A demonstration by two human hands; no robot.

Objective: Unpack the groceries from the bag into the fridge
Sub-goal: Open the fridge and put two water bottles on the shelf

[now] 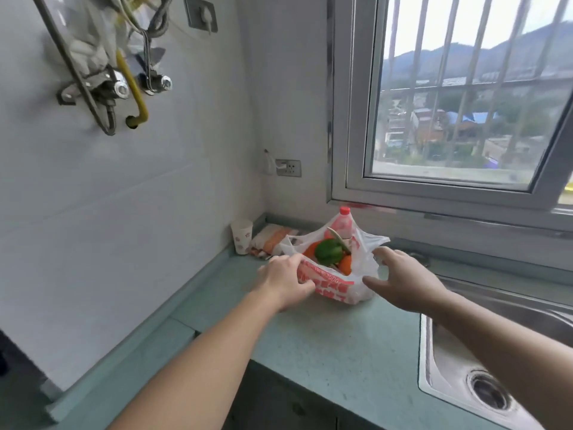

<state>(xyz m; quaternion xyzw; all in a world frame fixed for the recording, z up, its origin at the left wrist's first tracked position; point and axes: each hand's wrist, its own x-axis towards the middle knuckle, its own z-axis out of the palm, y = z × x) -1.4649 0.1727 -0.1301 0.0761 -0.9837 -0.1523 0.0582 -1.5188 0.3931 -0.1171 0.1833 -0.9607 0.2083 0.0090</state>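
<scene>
Gripping the bag [336, 282] rim on the worktop [325, 342], the left hand [283, 282] pinches plastic; the right hand [400, 279] hovers spread, holding nothing. Risk: thin plastic sagging could topple the upright bottle [342, 223] or spill the green pepper [328, 251].

Corner of a small kitchen in flat daylight. Pale green countertop [325, 346] along two white walls [124, 197], with a raised lip at the back edge. Steel sink [459, 352] set in at right, round drain [490, 394] visible. Large aluminium-framed window [356, 150] above, vertical bars [417, 57] outside, hills and rooftops beyond under overcast sky. Wall socket [288, 168] near the corner, plug inserted. Second socket [201, 13] high up. Pipes, valves and a yellow hose [133, 85] mounted upper left. Paper cup [242, 235] and a printed packet [269, 240] standing in the corner, just beside each other.
</scene>
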